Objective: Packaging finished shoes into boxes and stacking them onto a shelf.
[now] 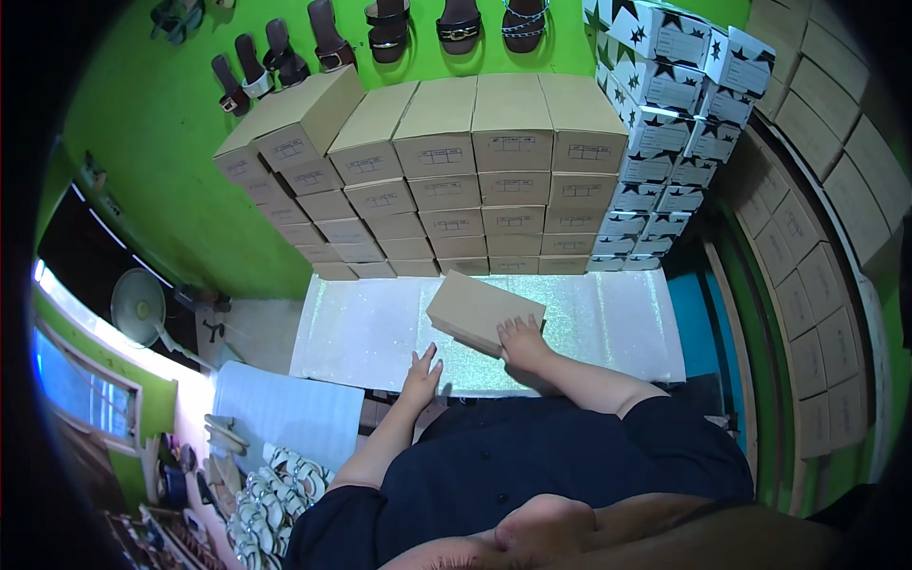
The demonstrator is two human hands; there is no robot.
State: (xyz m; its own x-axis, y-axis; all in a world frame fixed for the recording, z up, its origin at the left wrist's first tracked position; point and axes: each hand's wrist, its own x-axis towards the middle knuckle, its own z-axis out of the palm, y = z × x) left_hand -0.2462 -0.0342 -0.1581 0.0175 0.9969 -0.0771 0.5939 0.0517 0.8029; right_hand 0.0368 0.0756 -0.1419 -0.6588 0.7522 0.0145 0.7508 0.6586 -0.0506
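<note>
A closed brown cardboard shoebox (480, 304) lies at a slant on the shiny whitish-silver tabletop (361, 328) in front of me. My right hand (521, 342) rests on its near right part, fingers spread over the lid. I cannot see whether the palm or thumb presses the side. To the left of the box, my left hand (421, 378) hovers by the table's near edge. Its fingers are stretched apart and nothing is in them. What is inside the box is hidden.
Stacked brown shoeboxes (513, 152) line the table's back, with white star-patterned boxes (655, 128) at the right. Sandals (388, 33) hang on the green wall. A fan (139, 306) stands left, and a pile of white sandals (275, 499) lies lower left. More boxes (807, 313) fill the right side.
</note>
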